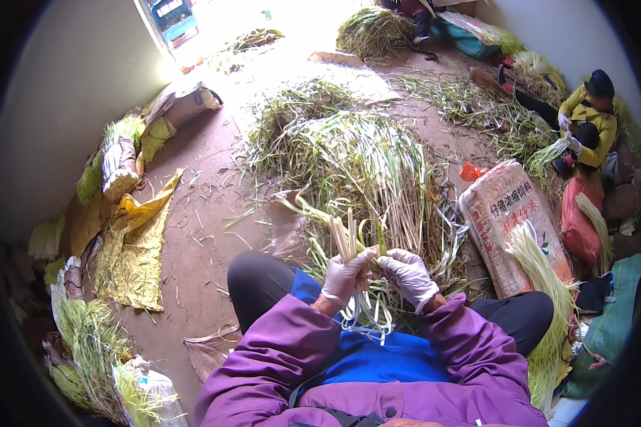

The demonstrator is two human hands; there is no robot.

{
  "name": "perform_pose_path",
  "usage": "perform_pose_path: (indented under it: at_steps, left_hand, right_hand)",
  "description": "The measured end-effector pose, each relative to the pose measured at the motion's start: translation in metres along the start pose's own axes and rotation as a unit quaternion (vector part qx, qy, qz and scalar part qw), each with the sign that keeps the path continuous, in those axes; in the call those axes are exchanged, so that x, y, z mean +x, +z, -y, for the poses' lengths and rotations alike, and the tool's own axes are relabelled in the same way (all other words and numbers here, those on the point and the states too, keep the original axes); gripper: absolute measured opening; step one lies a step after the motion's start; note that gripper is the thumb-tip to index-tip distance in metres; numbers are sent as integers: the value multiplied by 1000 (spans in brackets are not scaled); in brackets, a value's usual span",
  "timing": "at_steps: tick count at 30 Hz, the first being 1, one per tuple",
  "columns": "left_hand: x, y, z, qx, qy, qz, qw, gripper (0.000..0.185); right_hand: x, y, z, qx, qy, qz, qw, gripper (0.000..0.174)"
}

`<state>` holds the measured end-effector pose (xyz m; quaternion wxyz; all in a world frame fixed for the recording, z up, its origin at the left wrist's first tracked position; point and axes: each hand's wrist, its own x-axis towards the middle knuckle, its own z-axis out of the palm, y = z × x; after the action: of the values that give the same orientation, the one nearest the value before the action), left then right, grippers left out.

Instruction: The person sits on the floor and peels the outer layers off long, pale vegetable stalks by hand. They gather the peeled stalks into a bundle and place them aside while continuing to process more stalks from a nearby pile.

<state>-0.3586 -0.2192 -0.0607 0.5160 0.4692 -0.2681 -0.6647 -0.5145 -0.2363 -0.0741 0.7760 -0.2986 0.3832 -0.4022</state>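
Note:
My left hand (348, 275), in a thin whitish glove, grips several pale plant stalks (343, 237) whose cut-looking ends point up. My right hand (407, 273), gloved the same way, pinches a green and yellow stalk (381, 237) close beside the left fingers. The two hands nearly touch above my lap. Pale curling strips (371, 315) hang below them over a blue apron (390, 357). Just beyond lies a large heap of long green and dry stalks (374, 160), with brownish ends towards me. Pale yellow-green peeled-looking stalks (545, 299) lie over my knee's right side.
A printed woven sack (505, 213) lies at right, near a red bundle (581, 221). A person in a yellow jacket (603, 128) sits at far right holding pale stalks. Left are a yellow woven sack (139, 261) and wrapped stalk bundles (120, 171). Another person's legs show at top.

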Motion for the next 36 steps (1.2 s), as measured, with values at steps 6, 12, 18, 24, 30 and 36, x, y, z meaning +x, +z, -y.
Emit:
perform_pose_path:
  at_steps: [6,12,18,24,30,36]
  left_hand:
    - [8,-9,7,-152,2,-71,986,15]
    - [29,-53,-16,-290,29,-168,942,11]
    - [28,-92,-48,-312,139,-143,929,28]
    - [27,-95,-54,-326,141,-117,928,32]
    - [19,-55,-20,-289,47,-36,955,20]
    - [-2,-16,4,-163,-37,40,985,25]
  right_hand:
    - [-8,1,14,32,-111,-54,992,14]
    - [-17,-44,55,5,-232,-123,965,18]
    - [-37,-153,109,76,-324,-239,912,15]
    - [-57,-183,116,-557,-167,-290,760,21]
    - [-30,-64,15,-245,-1,26,969,41]
    - [-23,-3,27,86,-166,35,982,28]
